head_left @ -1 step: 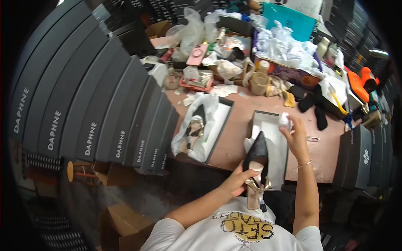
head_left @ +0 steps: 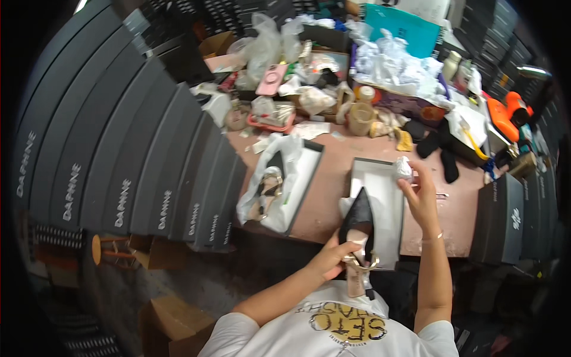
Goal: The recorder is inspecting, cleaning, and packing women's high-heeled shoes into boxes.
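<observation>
My left hand [head_left: 331, 257] is closed around the middle of a black pointed-toe heeled shoe [head_left: 355, 215] with a gold strap and pale insole. The toe points away from me, above the near end of an open shoe box [head_left: 389, 235] lined with white. In my right hand [head_left: 423, 196], a crumpled wad of white paper [head_left: 402, 169] is pinched between the fingers, above the box's far right corner. To the left, a second open box [head_left: 305, 185] holds a similar black and gold shoe [head_left: 269, 185] on white tissue [head_left: 244, 205].
Stacked dark shoe boxes [head_left: 89, 131] rise on the left; more boxes [head_left: 505, 220] stand at right. Along the table's back are a bin of crumpled paper [head_left: 389, 65], a pink phone [head_left: 271, 80], a plastic cup [head_left: 360, 119], black cloth [head_left: 437, 144] and an orange tool [head_left: 502, 119].
The whole view has shifted slightly, so the table and boxes sit a little farther left. Both hands keep their holds, and the paper wad looks slightly turned.
</observation>
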Motion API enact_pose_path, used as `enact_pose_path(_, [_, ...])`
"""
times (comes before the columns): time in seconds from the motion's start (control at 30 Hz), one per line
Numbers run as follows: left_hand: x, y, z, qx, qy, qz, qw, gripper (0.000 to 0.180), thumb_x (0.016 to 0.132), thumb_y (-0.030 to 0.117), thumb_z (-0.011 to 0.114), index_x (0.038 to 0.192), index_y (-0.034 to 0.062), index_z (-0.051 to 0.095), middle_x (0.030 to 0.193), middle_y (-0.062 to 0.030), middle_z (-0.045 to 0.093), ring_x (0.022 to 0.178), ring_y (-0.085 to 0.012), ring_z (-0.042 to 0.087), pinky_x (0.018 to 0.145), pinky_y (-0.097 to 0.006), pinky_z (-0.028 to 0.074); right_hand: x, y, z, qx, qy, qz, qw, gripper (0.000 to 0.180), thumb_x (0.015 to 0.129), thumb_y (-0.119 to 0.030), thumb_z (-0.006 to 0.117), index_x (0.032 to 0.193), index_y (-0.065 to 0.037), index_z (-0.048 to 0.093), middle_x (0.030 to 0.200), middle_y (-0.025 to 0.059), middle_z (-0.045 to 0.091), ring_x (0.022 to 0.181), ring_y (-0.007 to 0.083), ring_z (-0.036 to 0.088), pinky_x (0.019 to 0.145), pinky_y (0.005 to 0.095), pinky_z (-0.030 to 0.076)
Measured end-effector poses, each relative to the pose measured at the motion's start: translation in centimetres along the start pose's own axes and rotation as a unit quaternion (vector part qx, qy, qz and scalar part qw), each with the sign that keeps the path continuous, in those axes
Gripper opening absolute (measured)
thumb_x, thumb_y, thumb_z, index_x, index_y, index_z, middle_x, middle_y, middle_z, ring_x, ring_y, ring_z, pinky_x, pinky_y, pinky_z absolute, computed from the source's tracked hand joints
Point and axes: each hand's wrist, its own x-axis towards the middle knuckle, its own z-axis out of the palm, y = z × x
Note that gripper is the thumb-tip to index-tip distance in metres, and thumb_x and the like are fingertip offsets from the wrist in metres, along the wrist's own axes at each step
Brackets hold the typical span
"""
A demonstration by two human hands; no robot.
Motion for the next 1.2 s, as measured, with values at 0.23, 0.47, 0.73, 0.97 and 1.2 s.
enact_pose_path(0.23, [-1.2,1.1,-0.5,0.063,-0.025,0.036,0.997,0.076,0.079,-0.005,0.057,0.142,0.0116,0.019,0.127,-0.0131,0.045,0.112,-0.0223,0.054,0.091,-0.037,0.052,-7.5,-6.8,1.2,-0.101,-0.301,-0.084,0.945,0.033,0.075,-0.017,0.075,0.102,-0.005,0.06,0.092,0.0129,0.059,0.075,0.0295,0.062,0.066,0.0373,0.051])
enact_pose_path(0.47, [-1.1,-0.3,0.7,0.07,0.041,0.128,0.989,0.072,0.082,-0.001,0.055,0.142,0.01,0.017,0.124,-0.0096,0.043,0.108,-0.0163,0.051,0.09,-0.032,0.048,-9.0,-6.6,6.4,-0.132,-0.096,-0.06,0.985,0.032,0.07,-0.01,0.076,0.096,-0.004,0.059,0.091,0.0138,0.058,0.075,0.0351,0.061,0.064,0.0401,0.051])
enact_pose_path(0.73, [-1.1,0.0,0.7,0.051,0.011,0.114,0.992,0.072,0.082,-0.001,0.057,0.141,0.0114,0.017,0.123,-0.01,0.042,0.108,-0.0165,0.051,0.089,-0.032,0.05,-7.5,-5.6,5.2,-0.139,-0.063,-0.093,0.984,0.04,0.064,-0.011,0.08,0.096,-0.005,0.058,0.092,0.0145,0.054,0.076,0.0346,0.059,0.065,0.0399,0.05])
enact_pose_path(0.97, [-1.8,-0.4,0.5,0.108,-0.007,0.114,0.988,0.069,0.082,-0.001,0.057,0.14,0.0089,0.021,0.122,-0.0088,0.044,0.108,-0.015,0.05,0.09,-0.031,0.048,-6.2,-4.9,4.6,0.057,-0.158,-0.036,0.985,0.097,0.065,-0.008,0.072,0.147,-0.003,0.022,0.126,0.0278,0.051,0.115,0.0398,0.054,0.097,0.0386,0.043])
enact_pose_path(1.2, [0.2,1.9,2.0,0.02,0.053,0.095,0.994,0.042,0.086,0.011,0.056,0.125,0.0036,0.041,0.109,-0.0132,0.057,0.089,-0.0217,0.064,0.078,-0.034,0.055,-4.0,-3.0,5.2,0.14,-0.199,0.025,0.97,0.082,0.076,-0.008,0.069,0.147,-0.008,0.028,0.135,0.0212,0.047,0.115,0.0345,0.055,0.092,0.0388,0.046])
